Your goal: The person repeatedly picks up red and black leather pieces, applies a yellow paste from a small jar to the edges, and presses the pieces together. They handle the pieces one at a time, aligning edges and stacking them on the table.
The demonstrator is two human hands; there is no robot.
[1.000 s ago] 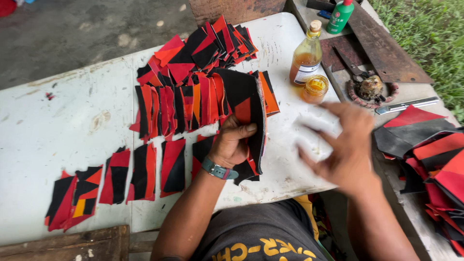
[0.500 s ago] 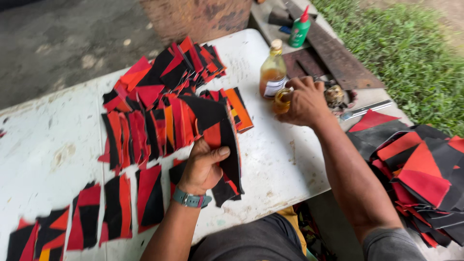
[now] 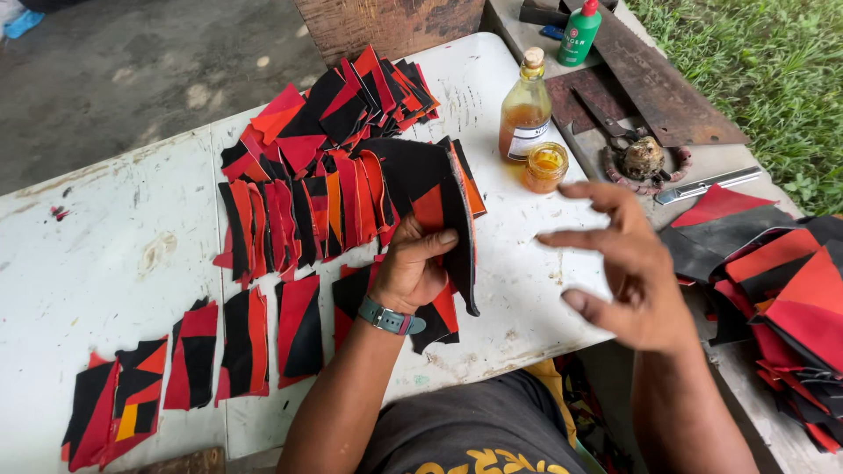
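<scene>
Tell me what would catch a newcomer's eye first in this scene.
The rows of red-and-black cut pieces fanned across the white table stand out first. At centre, the left hand grips a stack of pieces, while the right hand hovers open near a small jar of amber liquid.

1. The light is soft, even daylight; the white table (image 3: pixel 105 254) looks bright but has no hard glare.
2. Shadows are weak and short.
3. The right hand (image 3: pixel 628 263) is slightly blurred.
4. The edges bend a little, like with a wide lens.
</scene>
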